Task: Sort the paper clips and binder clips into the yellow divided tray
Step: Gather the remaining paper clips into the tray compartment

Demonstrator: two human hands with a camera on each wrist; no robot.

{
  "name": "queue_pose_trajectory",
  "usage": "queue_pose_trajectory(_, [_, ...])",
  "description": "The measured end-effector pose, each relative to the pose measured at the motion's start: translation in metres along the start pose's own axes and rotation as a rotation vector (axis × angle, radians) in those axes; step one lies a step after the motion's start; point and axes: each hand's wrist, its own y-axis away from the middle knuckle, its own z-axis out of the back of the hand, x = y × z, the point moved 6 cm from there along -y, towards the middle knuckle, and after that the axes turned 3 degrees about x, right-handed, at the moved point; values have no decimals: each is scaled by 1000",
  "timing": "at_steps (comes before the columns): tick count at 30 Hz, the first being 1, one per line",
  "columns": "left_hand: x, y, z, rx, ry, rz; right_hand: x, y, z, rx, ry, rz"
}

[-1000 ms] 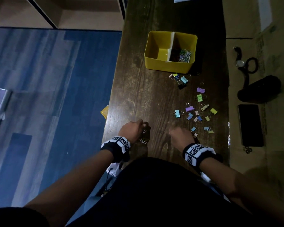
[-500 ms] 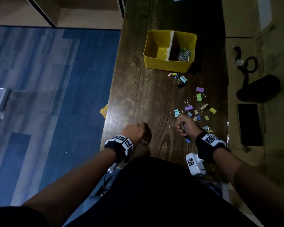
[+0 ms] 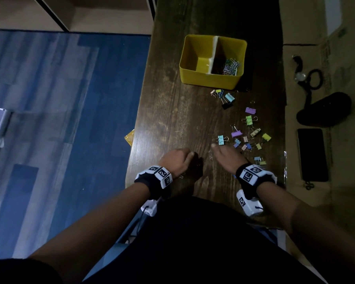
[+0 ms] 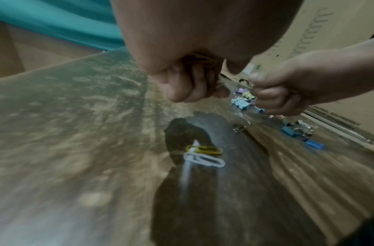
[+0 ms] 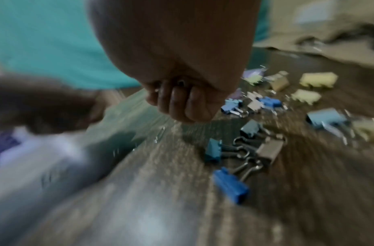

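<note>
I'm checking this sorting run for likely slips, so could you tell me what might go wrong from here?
1. The left hand grips paper clips in a curled fist; some might slip out on the way to the yellow divided tray.
2. The yellow paper clip and white paper clip lie flat below it, probably awkward to pinch.
3. The right hand hovers near binder clips and could scatter them.

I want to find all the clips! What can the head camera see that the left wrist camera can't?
Only the head view shows the yellow tray, with paper clips in its right compartment. Only the left wrist view shows a yellow paper clip and a white paper clip lying on the table under the left hand, which grips clips. Both show the right hand and scattered binder clips.
</note>
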Motion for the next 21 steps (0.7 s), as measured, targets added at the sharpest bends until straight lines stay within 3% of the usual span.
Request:
queue_pose_trajectory(3, [-19,-9,-7,-10,-146,-77,8,0,-6,-21,334,137])
queue_pose_trajectory(8, [-33,-12,-28,85,-368,-95,10,2,-13,8,576,218])
queue_pose_trajectory(13, [-41,-9,-25,84,-325,-142,6,5,-15,2,611,252])
queue_pose_trajectory(18, [-45,-7,-27,194,-401,-200,1,1,-19,48,652,144])
queue_pose_trajectory(21, [-35,-4,-26,227,-258,-122,4,0,-21,92,634,103])
